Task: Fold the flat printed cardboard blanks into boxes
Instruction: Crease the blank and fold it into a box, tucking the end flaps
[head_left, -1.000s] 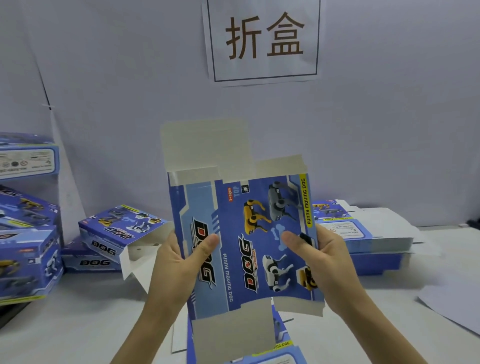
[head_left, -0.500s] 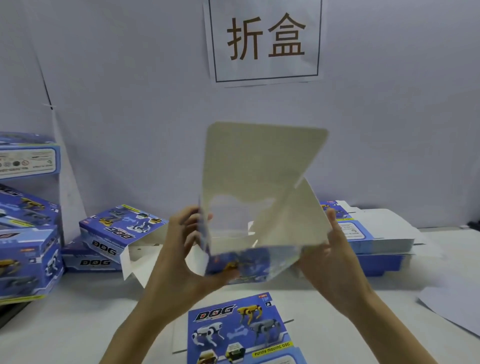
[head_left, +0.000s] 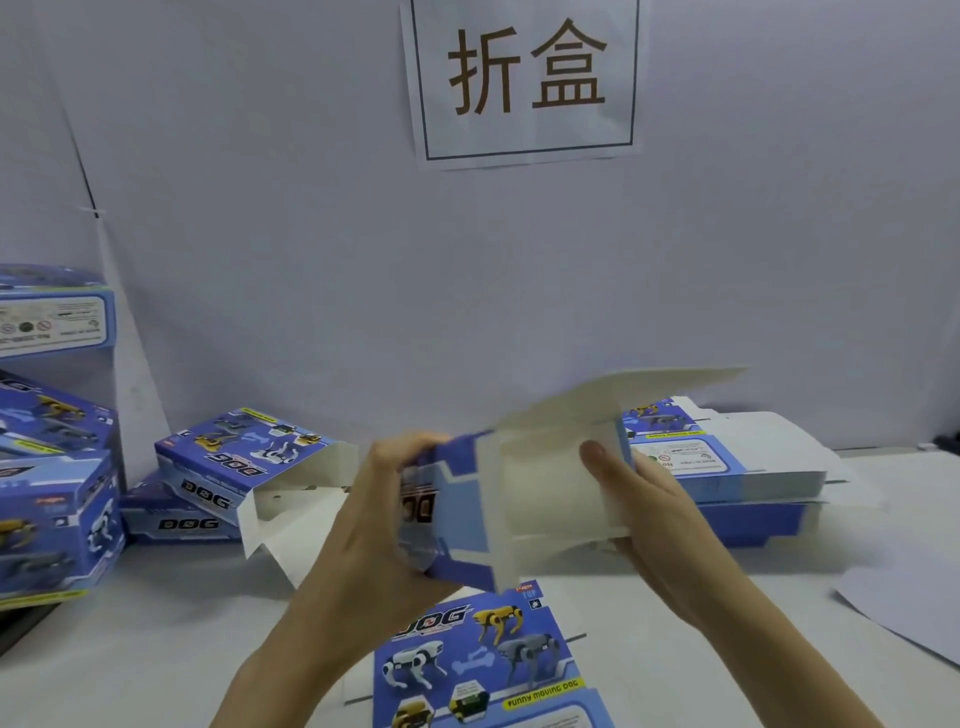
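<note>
Grey-white wall with a paper sign (head_left: 524, 78) stands behind the pale worktop (head_left: 156, 649). Above the worktop, in the middle, the half-folded box (head_left: 467, 519) is held in the air on its side, with its white inside showing. The left hand (head_left: 363, 519) grips its printed end, fingers (head_left: 400, 449) curled over the top edge. The right hand (head_left: 660, 525) pinches the open end with the thumb inside; its other fingers are hidden, probably under the card. Such thin card is light and bends easily, so I think it is better held near the creased corners, not by the loose flaps. Below lies a flat blank (head_left: 483, 660), at right a stack of blanks (head_left: 753, 483), at left finished boxes (head_left: 52, 519).
</note>
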